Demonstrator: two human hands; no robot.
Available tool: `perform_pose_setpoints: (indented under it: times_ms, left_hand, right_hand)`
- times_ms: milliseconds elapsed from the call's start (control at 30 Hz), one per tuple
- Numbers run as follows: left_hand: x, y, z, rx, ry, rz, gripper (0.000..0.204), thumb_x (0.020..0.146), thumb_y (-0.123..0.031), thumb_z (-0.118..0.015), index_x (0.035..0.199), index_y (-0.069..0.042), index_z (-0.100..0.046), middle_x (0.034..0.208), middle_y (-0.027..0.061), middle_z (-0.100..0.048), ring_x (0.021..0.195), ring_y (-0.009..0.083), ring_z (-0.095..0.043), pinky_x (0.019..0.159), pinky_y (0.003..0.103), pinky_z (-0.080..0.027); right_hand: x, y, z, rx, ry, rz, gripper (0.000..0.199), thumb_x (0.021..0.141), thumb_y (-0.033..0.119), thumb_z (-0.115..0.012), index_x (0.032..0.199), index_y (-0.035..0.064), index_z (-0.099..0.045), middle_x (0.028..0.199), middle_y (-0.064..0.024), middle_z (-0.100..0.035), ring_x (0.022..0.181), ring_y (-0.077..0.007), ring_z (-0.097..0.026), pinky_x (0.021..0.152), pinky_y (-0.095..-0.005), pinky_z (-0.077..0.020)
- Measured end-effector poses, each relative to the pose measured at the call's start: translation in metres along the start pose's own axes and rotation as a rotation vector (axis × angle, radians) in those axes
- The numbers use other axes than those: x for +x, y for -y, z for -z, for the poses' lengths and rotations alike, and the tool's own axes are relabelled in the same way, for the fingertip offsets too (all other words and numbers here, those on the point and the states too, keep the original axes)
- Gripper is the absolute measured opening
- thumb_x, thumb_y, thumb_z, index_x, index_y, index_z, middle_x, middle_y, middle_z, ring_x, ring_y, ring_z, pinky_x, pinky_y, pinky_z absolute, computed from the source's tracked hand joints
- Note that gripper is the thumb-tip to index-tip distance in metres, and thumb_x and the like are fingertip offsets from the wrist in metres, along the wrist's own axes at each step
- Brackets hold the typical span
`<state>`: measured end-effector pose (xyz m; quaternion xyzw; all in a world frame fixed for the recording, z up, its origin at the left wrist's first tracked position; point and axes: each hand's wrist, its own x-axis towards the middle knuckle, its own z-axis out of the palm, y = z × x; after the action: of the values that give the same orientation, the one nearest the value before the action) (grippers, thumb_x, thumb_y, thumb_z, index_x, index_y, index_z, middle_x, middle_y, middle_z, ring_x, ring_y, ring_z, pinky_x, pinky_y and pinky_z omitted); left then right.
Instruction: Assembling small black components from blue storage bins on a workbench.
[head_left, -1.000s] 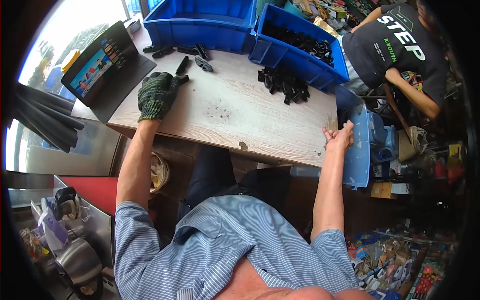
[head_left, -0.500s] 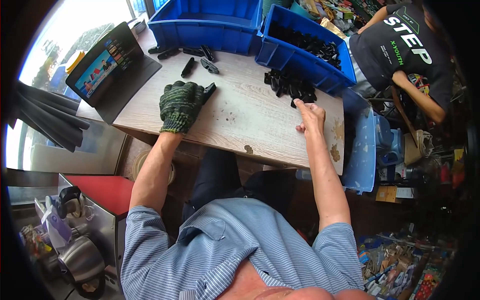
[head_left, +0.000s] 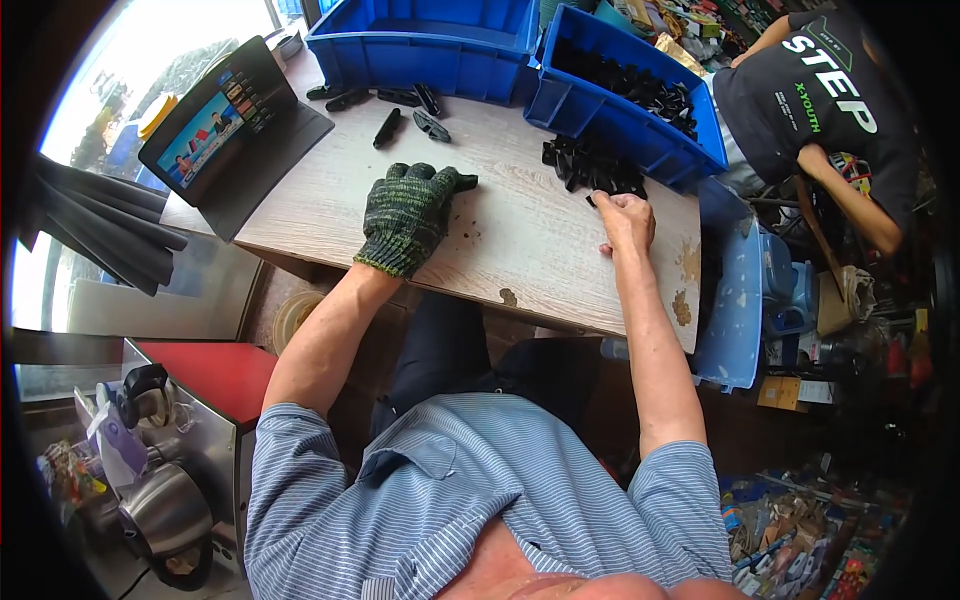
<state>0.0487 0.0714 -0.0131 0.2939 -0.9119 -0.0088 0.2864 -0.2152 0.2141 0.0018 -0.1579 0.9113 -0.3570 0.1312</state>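
My left hand [head_left: 408, 215], in a dark green knitted glove, is closed around a black plastic piece [head_left: 466, 182] whose end juts out beyond the thumb side. My right hand [head_left: 628, 222] is bare. Its thumb and forefinger pinch at a small black part [head_left: 591, 200] at the near edge of a pile of black parts [head_left: 580, 168]; most of that part is hidden by the fingers. Toward the back left of the table lie several longer black pieces [head_left: 387, 128], and one of them, a greyish one [head_left: 431, 126], lies tilted.
A blue bin [head_left: 420, 65] stands at the table's back; another blue bin [head_left: 625, 135], filled with black parts, is right of it. A tablet [head_left: 215, 140] on a dark cover leans at the left. Beyond the right edge are a light blue crate [head_left: 735, 320] and another person [head_left: 810, 100].
My left hand has moved right across the table, with the black piece still in it. My right hand has closed its fingertips at the near edge of the pile.
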Motion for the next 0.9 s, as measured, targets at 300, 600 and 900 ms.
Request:
perform_pose_setpoints:
  times_ms: [300,600,900]
  left_hand:
    - [0.002,-0.024,0.0,-0.075,0.027,-0.216,0.029,0.084,-0.02,-0.067,0.112,-0.015,-0.067,0.097,0.0121,-0.066,0.088,0.0339,-0.06,0.075,0.046,-0.05]
    - [0.013,-0.029,-0.012,-0.045,0.069,0.002,0.019,0.089,-0.027,-0.063,0.095,-0.01,-0.069,0.084,0.0152,-0.065,0.082,0.0362,-0.06,0.072,0.047,-0.049]
    - [-0.005,-0.045,-0.007,-0.133,0.035,-0.043,0.031,0.082,-0.029,-0.072,0.107,-0.011,-0.07,0.089,0.0123,-0.066,0.086,0.0336,-0.059,0.072,0.045,-0.048]
  right_hand:
    - [-0.001,0.003,-0.003,-0.034,-0.049,0.0,0.034,0.078,0.038,-0.071,0.083,0.0046,-0.071,0.067,-0.0065,-0.064,0.053,-0.0192,-0.06,0.041,-0.0325,-0.0531]
    - [0.003,-0.011,0.0,0.096,-0.025,-0.019,0.031,0.079,0.032,-0.067,0.076,0.0017,-0.065,0.06,-0.0049,-0.056,0.042,-0.0182,-0.052,0.041,-0.0326,-0.0517]
    - [-0.018,-0.029,0.012,0.631,0.154,-0.019,0.026,0.088,0.028,-0.066,0.083,0.0025,-0.059,0.055,0.0005,-0.045,0.038,-0.0097,-0.042,0.044,-0.0324,-0.0533]
